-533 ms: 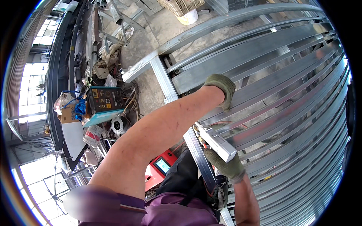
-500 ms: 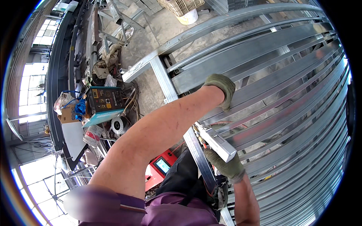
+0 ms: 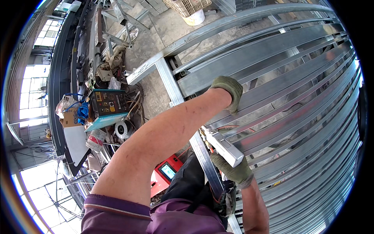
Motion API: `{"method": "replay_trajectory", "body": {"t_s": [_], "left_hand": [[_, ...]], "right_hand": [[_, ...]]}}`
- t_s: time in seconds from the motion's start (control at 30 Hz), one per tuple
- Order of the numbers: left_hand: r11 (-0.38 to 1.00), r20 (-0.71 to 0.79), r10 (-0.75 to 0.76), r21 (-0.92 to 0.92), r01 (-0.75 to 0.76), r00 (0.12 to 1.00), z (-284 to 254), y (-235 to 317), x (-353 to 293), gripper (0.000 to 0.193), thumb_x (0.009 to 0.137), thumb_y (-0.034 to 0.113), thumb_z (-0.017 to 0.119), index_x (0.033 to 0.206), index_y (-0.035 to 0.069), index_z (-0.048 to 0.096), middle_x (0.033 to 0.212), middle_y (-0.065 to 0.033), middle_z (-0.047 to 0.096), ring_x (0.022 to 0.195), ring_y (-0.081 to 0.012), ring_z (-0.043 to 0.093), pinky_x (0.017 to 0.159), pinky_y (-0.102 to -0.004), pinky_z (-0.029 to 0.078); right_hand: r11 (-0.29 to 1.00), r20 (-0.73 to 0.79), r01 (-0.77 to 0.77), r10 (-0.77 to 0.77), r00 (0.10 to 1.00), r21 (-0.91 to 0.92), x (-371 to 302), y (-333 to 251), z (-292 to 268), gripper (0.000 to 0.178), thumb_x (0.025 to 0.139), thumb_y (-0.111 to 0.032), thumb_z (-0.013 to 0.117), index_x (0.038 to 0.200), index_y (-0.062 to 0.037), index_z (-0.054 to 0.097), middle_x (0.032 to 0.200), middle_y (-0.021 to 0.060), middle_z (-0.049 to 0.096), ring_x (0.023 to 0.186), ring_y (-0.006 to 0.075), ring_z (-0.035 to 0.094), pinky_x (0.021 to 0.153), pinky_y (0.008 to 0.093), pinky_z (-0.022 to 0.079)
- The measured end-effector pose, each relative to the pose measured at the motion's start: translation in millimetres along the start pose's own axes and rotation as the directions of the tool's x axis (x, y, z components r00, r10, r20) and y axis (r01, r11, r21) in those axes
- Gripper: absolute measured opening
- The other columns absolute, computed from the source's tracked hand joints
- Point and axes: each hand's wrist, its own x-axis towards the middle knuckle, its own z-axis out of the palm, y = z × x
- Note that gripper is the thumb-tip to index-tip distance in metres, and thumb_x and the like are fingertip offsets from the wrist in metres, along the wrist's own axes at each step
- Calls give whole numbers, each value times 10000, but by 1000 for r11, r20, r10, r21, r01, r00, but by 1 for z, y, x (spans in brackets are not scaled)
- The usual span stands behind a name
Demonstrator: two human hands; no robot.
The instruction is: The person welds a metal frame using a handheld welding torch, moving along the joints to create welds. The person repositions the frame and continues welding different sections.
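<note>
My right hand (image 3: 237,171), in a dark green knit glove, is closed around a handheld welding gun (image 3: 226,149) with a boxy silver-white body. The gun's narrow brass-coloured front end lies near the square metal tube (image 3: 171,84) that forms the end of a frame. Farther up, my left arm reaches across that tube. Its gloved left hand (image 3: 229,91) is bent down onto the flat metal slats (image 3: 269,87) laid across the frame. The fingers of the left hand are mostly hidden behind its back, so their grip does not show.
A red machine with a lit screen (image 3: 168,171) stands by my legs. To the left are a teal-and-black welding machine (image 3: 109,104), a wire spool (image 3: 123,129) and coiled cables (image 3: 136,103). A plastic crate (image 3: 189,6) sits on a white bucket (image 3: 194,17) at the far side.
Almost nothing differs. Both hands and the welding gun hold nearly the same places on the frame.
</note>
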Motion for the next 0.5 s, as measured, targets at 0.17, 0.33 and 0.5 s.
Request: {"method": "replay_trajectory", "body": {"t_s": [0.17,0.33,0.5], "left_hand": [[1000,0,0,10,0,1000,2,0,2,582,833,570,916,1232,148,884,1213,-131,856,1130,-379,812,936,-514,646],[1000,2,4,22,-4,1000,1,0,2,591,834,577,915,1233,142,882,1214,-136,856,1133,-381,811,946,-516,645],[1000,21,0,23,0,1000,-1,1,2,602,836,570,916,1252,135,875,1234,-141,851,1145,-386,808,960,-522,644]], "right_hand": [[998,-101,49,-43,994,49,2,2,5,405,974,-272,939,1278,-28,830,1129,117,876,1006,192,849,835,365,664],[998,-118,58,-55,992,24,1,3,7,398,963,-293,949,1242,-32,839,1098,112,878,975,188,851,813,364,663],[997,-116,50,-56,992,-59,1,2,5,409,956,-330,951,1219,-35,843,1072,107,880,945,202,854,793,357,659]]}}
